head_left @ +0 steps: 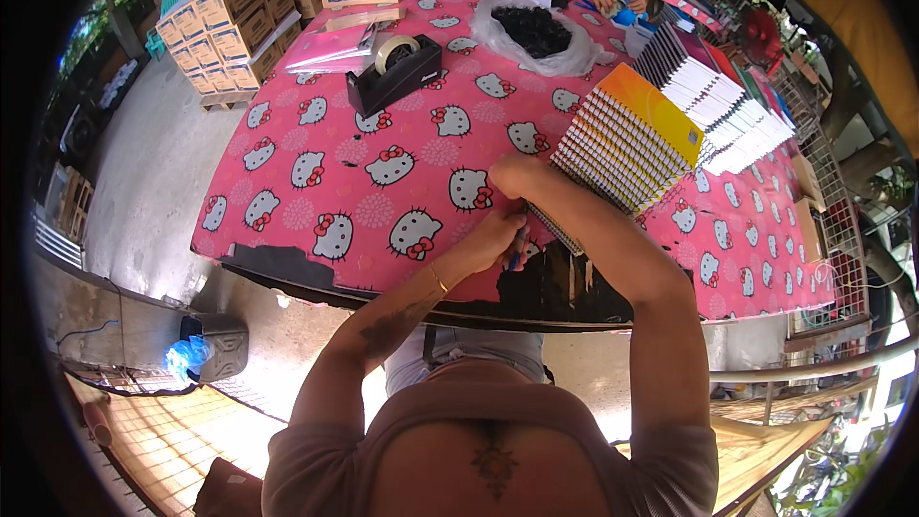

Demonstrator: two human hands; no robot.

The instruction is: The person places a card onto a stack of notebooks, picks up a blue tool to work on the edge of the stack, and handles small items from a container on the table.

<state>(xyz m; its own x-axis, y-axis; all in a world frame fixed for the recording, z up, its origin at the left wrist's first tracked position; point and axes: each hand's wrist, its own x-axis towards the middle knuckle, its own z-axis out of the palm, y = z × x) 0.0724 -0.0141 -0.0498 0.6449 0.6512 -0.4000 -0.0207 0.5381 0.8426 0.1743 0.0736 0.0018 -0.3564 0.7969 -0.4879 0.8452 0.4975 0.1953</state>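
Spiral notebook at table near edge, long axis running up-right toward the fanned notebook stack: my left hand pinches its near end, right hand closed on its top, both touching.

glossy plastic tablecloth, paper notebooks

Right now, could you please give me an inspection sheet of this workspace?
Surface: table under a pink cartoon-cat cloth, near edge worn black.
Job's things: fanned spiral notebooks; one at the near end under both hands.
Clutter: tape dispenser, bag of black pieces, pink folders.
Hands: left hand and right hand on the nearest notebook; grip unclear.
Cables: nothing seen.
Surroundings: stacked cartons, another person's hands at the far side.
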